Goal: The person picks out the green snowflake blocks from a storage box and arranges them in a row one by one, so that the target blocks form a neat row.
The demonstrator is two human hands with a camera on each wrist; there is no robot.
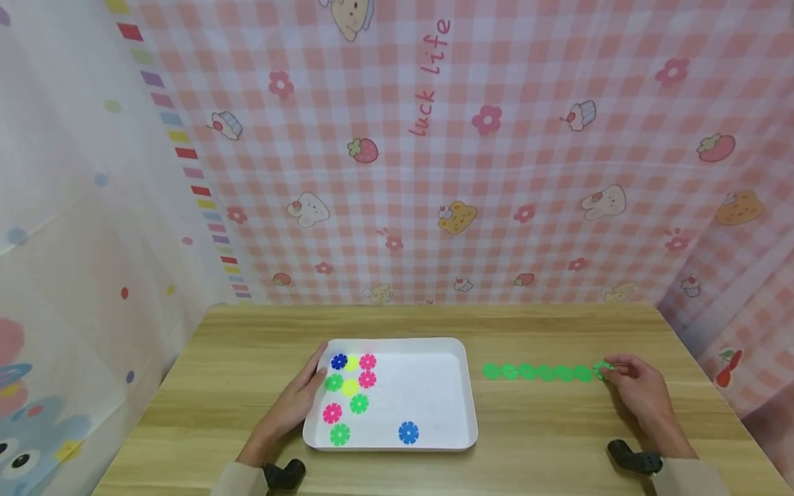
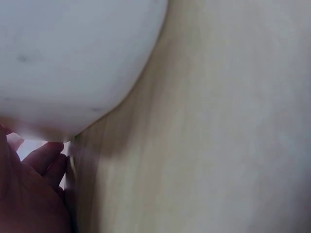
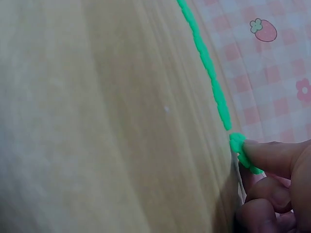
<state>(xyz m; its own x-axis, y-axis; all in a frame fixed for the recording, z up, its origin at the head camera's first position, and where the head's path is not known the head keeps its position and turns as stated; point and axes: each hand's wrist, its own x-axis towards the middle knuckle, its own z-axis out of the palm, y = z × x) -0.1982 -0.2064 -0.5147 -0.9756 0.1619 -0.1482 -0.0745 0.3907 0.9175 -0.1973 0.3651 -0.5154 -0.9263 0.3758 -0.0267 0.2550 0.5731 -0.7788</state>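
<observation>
Right hand (image 1: 639,389): pinches green disc (image 1: 602,370) at chain's (image 1: 536,373) right end.
Left hand (image 1: 298,403): relaxed, fingers flat against tray (image 1: 459,413).
Handling: disc likely light, stiff, notched; grip edges.

Hands (image 1: 639,386) at green disc row (image 1: 536,373)

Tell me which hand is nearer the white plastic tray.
Left. The left hand touches the white plastic tray at its left rim; the right hand is well right.

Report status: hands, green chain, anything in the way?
Right hand pinches end disc of green chain. Left hand rests on white tray edge. Nothing blocking.
</observation>
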